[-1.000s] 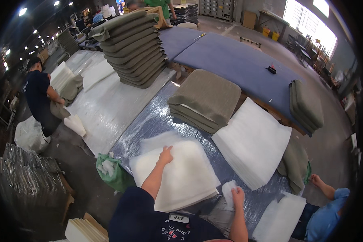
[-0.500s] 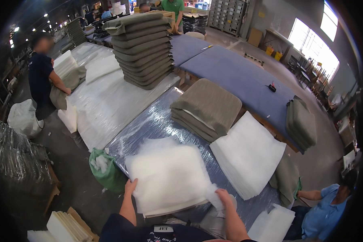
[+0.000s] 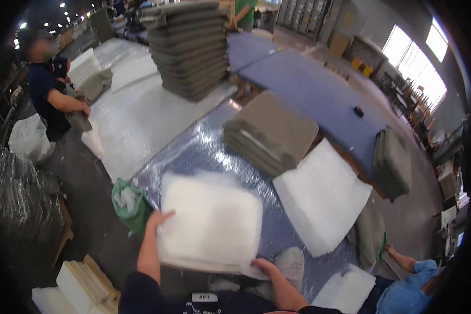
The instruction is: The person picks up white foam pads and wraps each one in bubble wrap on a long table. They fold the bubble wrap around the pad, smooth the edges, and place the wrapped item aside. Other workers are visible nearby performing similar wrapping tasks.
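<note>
A cream foam cushion pad (image 3: 209,222) with a thin sheet of white fibre batting (image 3: 193,179) lies on the plastic-covered table in front of me. My left hand (image 3: 159,217) grips the pad's left edge, a finger or thumb over the top and the others hidden. At the near right corner, my right hand (image 3: 264,267) pinches the loose batting edge. Slightly smeared by motion, the pad's near edge overhangs my side of the table. To its right rests a thick stack of white batting sheets (image 3: 322,201). Behind that sits a pile of grey-green cushions (image 3: 269,131).
A tall cushion stack (image 3: 188,52) stands on the far table. More cushions (image 3: 392,165) lie at the blue table's right end. A green bag (image 3: 130,204) of fluff hangs by the left corner. One co-worker (image 3: 49,89) is at left, another in a blue shirt (image 3: 408,288) at lower right.
The batting has been drawn in closer around the pad. My right hand has moved left and nearer to me, and my left hand has shifted up and left. The head view has tilted.
</note>
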Tool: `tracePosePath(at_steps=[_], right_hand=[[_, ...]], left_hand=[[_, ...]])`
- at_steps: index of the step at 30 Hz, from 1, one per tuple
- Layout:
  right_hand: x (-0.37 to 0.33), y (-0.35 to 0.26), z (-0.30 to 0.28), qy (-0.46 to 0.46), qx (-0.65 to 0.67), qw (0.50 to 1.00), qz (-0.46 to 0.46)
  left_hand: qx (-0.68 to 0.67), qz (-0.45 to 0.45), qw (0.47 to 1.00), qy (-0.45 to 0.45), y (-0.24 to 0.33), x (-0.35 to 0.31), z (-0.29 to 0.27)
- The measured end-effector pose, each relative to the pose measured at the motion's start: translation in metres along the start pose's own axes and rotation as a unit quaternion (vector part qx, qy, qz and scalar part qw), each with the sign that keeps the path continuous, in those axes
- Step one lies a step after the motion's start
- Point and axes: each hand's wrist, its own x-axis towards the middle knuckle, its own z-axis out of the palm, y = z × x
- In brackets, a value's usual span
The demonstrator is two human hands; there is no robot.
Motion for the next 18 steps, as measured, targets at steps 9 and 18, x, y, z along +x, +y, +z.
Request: tracePosePath(at_steps=[9, 18], right_hand=[[-0.051, -0.019, -0.034, 0.184, -0.131, 0.926, -0.303], [-0.080, 0.070, -0.119, 0.525, 0.227, 0.759, -0.311]], left_hand=[[0.269, 0.162, 0.930, 0.190, 0.100, 0.079, 0.070], [0.300, 0.320, 0.896, -0.065, 0.219, 0.123, 0.284]])
